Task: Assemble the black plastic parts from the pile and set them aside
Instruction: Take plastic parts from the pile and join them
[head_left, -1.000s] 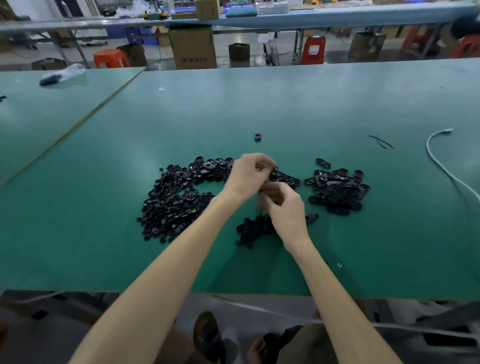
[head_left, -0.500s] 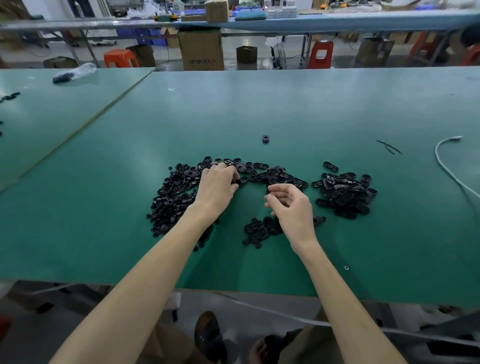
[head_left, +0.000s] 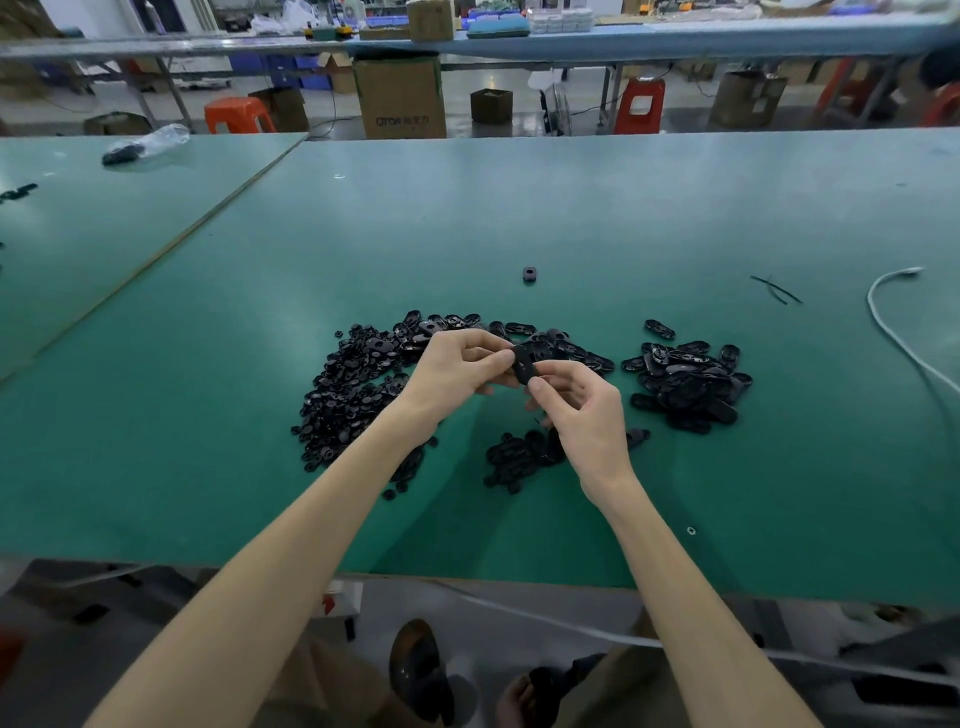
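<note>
Fingers on black part over green table, cardboard box beyond

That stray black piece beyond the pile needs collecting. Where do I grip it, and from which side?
Probably pinch the stray black piece across its outer edges from above; it lies flat and alone on the table, sides free all round.

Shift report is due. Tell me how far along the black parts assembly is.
Done, probably: the heap on the right of larger oval pieces looks like the set-aside stock. In hand: the left hand and right hand both pinch one black piece above the table. Left: the big pile of small parts on the left and a small cluster by the right wrist. Much remains.
</note>
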